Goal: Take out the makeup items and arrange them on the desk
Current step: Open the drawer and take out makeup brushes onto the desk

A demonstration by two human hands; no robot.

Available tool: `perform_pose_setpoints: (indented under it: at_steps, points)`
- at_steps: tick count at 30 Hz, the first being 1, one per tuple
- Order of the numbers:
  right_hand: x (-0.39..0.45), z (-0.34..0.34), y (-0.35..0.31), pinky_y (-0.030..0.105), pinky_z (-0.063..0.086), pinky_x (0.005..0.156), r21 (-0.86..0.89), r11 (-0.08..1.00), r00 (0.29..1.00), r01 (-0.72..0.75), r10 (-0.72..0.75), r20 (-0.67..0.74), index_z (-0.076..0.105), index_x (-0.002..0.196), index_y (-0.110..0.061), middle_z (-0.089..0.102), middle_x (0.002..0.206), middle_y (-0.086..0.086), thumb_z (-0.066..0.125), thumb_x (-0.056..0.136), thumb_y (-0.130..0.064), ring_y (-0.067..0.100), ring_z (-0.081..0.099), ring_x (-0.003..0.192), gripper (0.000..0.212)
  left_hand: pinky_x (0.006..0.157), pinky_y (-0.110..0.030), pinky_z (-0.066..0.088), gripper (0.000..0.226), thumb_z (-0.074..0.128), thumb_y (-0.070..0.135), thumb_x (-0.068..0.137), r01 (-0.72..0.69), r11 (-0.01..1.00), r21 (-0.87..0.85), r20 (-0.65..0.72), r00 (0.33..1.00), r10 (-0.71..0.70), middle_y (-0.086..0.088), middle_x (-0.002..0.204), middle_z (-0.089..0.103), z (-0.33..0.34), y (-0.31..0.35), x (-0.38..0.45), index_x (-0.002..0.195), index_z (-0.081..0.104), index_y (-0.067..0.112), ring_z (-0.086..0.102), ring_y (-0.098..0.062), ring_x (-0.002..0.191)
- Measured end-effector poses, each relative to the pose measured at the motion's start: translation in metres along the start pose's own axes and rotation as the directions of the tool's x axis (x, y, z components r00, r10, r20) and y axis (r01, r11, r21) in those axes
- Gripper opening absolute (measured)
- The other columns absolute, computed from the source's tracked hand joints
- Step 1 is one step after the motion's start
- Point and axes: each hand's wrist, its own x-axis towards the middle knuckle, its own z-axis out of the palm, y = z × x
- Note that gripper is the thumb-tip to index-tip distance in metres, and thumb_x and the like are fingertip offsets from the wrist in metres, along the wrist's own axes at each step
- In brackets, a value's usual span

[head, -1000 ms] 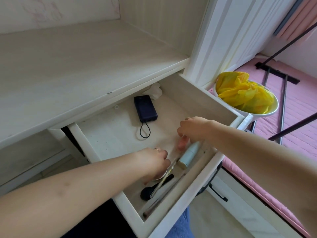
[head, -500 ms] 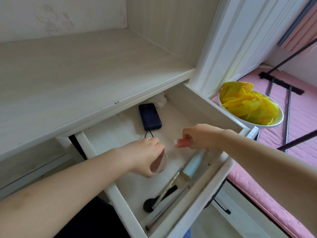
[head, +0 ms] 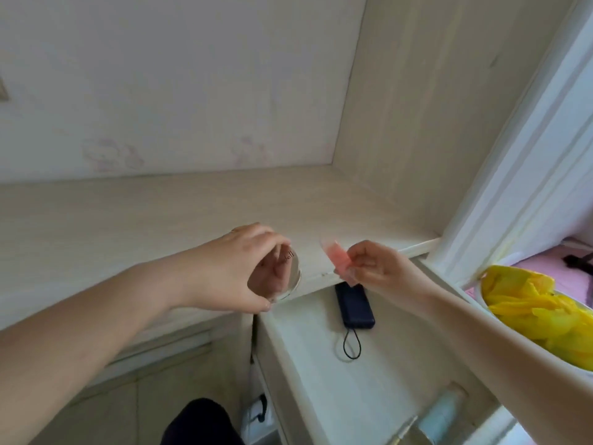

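Observation:
My left hand (head: pixel 237 268) grips a round clear compact (head: pixel 282 277) with dark lettering, held just above the front edge of the pale wooden desk (head: pixel 160 213). My right hand (head: pixel 378 268) pinches a small pink tube (head: pixel 337 258) at its near end, its far end pointing up and left over the desk edge. Below, the white drawer (head: pixel 321 364) stands open. A light blue tube (head: pixel 439 415) lies at its near end, partly cut off by the frame.
A dark blue power bank (head: pixel 354 305) with a black loop cord lies at the back of the drawer. A white bowl (head: pixel 526 335) holding a yellow bag (head: pixel 529 303) sits to the right, over pink bedding. A tall white cabinet side rises on the right.
Both hands have risen out of the drawer to the desk edge, the left carrying the compact and the right the pink tube. The view has tilted upward.

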Motion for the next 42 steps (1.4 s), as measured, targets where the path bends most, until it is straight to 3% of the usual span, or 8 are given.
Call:
perform_pose_setpoints:
  at_steps: [9,15,19,23,25,28,35,42]
  points:
    - [0.103,0.129,-0.091,0.036,0.050,0.095,0.287,0.955,0.991,0.076,-0.105,0.086,0.060,0.098,-0.003,0.074,0.094,0.006,0.056,0.088,0.002,0.020,0.067,0.093,0.011,0.080,-0.008,0.034,0.053,0.077,0.033,0.063,0.227,0.974,-0.002,-0.093,0.969,-0.227,0.016,0.101,0.048,-0.078,-0.120,-0.087,0.108,0.049,0.033,0.040,0.003,0.098]
    - [0.169,0.240,-0.141,0.021,0.048,0.075,0.318,0.945,0.960,0.081,-0.160,0.231,0.061,0.093,-0.009,0.071,0.098,0.014,0.062,0.085,0.002,0.019,0.065,0.082,0.014,0.075,-0.025,0.043,0.030,0.066,0.031,0.058,0.471,0.880,-0.057,-0.202,0.858,-0.472,0.007,0.081,0.053,-0.092,-0.222,-0.154,0.078,0.046,0.023,0.046,-0.012,0.088]
    - [0.201,0.301,-0.161,0.033,0.044,0.083,0.313,0.947,0.932,0.075,-0.178,0.317,0.063,0.094,-0.014,0.071,0.091,0.009,0.062,0.086,-0.002,0.021,0.060,0.087,0.014,0.063,-0.027,0.038,0.035,0.065,0.036,0.057,0.598,0.795,-0.100,-0.254,0.757,-0.602,0.010,0.071,0.040,-0.085,-0.279,-0.193,0.068,0.034,0.023,0.041,-0.013,0.078]
    - [0.227,0.351,-0.174,0.024,0.047,0.082,0.311,0.949,0.933,0.057,-0.162,0.322,0.065,0.091,-0.016,0.073,0.082,-0.001,0.066,0.084,-0.007,0.012,0.063,0.082,0.012,0.062,-0.023,0.035,0.048,0.069,0.043,0.050,0.650,0.680,-0.339,-0.283,0.619,-0.733,0.008,0.076,0.044,-0.078,-0.310,-0.210,0.081,0.042,0.018,0.042,-0.014,0.073]
    - [0.238,0.372,-0.182,0.006,0.044,0.068,0.286,0.954,0.937,0.089,-0.177,0.300,0.065,0.088,-0.019,0.072,0.072,-0.012,0.066,0.084,-0.009,-0.005,0.063,0.068,0.011,0.081,-0.020,0.040,0.064,0.077,0.037,0.054,0.625,0.610,-0.487,-0.283,0.548,-0.787,0.010,0.106,0.052,-0.075,-0.322,-0.215,0.109,0.049,0.025,0.050,-0.006,0.098]
    - [0.255,0.397,-0.191,0.005,0.043,0.068,0.247,0.961,0.940,0.124,-0.193,0.281,0.065,0.088,-0.024,0.072,0.080,-0.014,0.067,0.083,-0.012,-0.008,0.064,0.073,0.013,0.094,-0.012,0.028,0.087,0.081,0.017,0.067,0.600,0.543,-0.588,-0.286,0.474,-0.833,0.005,0.136,0.042,-0.070,-0.342,-0.222,0.140,0.034,0.022,0.039,0.001,0.115]
    - [0.283,0.419,-0.198,0.006,0.040,0.072,0.139,0.974,0.938,0.181,-0.213,0.275,0.070,0.102,-0.026,0.070,0.093,-0.014,0.072,0.080,-0.022,-0.003,0.062,0.086,0.023,0.095,-0.014,0.038,0.084,0.078,0.006,0.066,0.524,0.490,-0.696,-0.335,0.367,-0.868,-0.005,0.141,0.034,-0.066,-0.376,-0.219,0.138,0.036,0.017,0.049,0.001,0.109]
    - [0.295,0.428,-0.195,0.020,0.045,0.085,0.053,0.967,0.932,0.248,-0.254,0.259,0.072,0.098,-0.032,0.071,0.095,-0.018,0.073,0.076,-0.028,-0.002,0.063,0.092,0.023,0.108,-0.029,0.041,0.111,0.074,0.043,0.034,0.472,0.474,-0.743,-0.309,0.387,-0.869,-0.002,0.141,0.041,-0.063,-0.392,-0.209,0.137,0.036,0.029,0.048,0.002,0.120]
